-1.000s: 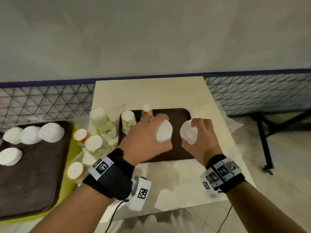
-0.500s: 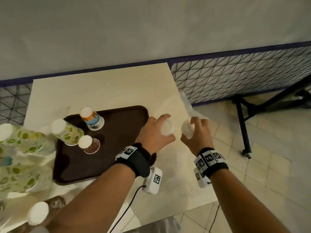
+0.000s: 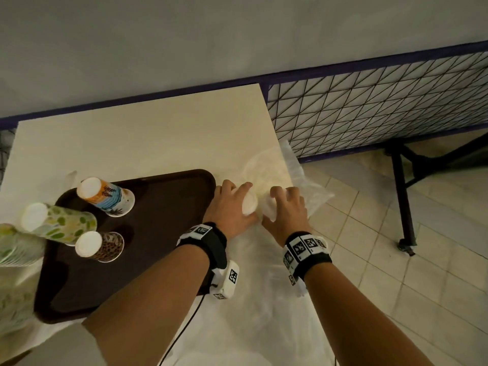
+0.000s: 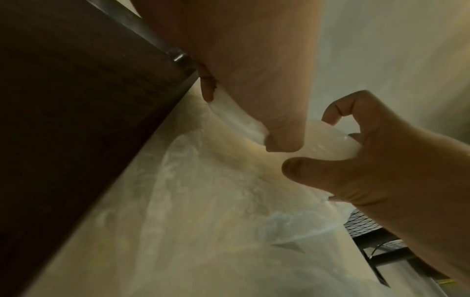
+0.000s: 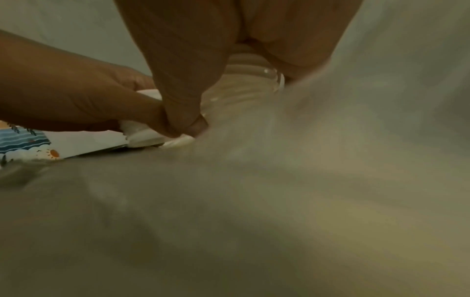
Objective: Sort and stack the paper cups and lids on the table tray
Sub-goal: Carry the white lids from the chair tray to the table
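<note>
My left hand grips a small stack of white lids just right of the brown tray. Beside it, my right hand grips a second stack of lids; the two stacks almost touch. Both hands are low over the cream table. In the left wrist view, the left hand's lids sit under curled fingers, with the right hand's lids opposite. The right wrist view shows ribbed lids held by the thumb. Upside-down cups stand on the tray: an orange-and-blue one, a green leafy stack and a leopard-print one.
A clear plastic bag lies crumpled under and beyond my hands, hanging over the table's right edge. More green cups stand at the far left. A wire fence and a black stand are on the tiled floor to the right.
Both hands carried their lid stacks from above the tray rightward and down to the table beside it, ending closer together. My view swung to the right.
</note>
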The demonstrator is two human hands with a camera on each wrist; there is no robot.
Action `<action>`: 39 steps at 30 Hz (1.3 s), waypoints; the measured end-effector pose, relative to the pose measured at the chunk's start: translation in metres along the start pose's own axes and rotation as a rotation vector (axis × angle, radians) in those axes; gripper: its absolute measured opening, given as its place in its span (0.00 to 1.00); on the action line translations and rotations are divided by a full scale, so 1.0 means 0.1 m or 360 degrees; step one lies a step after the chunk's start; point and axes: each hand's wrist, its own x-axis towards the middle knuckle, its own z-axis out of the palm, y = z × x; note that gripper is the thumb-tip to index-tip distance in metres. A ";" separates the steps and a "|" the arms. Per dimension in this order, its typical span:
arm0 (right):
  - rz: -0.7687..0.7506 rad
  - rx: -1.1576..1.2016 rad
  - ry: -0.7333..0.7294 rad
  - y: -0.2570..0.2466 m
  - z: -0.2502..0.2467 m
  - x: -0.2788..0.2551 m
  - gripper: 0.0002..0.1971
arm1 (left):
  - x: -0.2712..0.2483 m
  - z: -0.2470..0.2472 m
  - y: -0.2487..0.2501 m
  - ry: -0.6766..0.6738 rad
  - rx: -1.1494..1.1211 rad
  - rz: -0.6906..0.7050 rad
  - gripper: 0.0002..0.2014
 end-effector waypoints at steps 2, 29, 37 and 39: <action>-0.0014 -0.0079 -0.0001 0.02 0.03 -0.02 0.32 | 0.01 0.05 -0.01 -0.0001 0.0084 0.0004 0.40; -0.0483 0.0277 0.0220 -1.04 -0.73 -1.09 0.22 | -1.70 -1.22 -0.20 0.0429 -0.0093 -0.0074 0.35; -0.1252 0.0647 -0.0182 -2.93 -0.55 -1.96 0.20 | -3.82 -2.18 -1.29 0.1023 -0.0045 -0.0533 0.17; -0.1363 0.0724 -0.0379 -3.47 -0.38 -2.19 0.27 | -4.36 -2.36 -1.71 0.1061 0.0041 -0.0771 0.17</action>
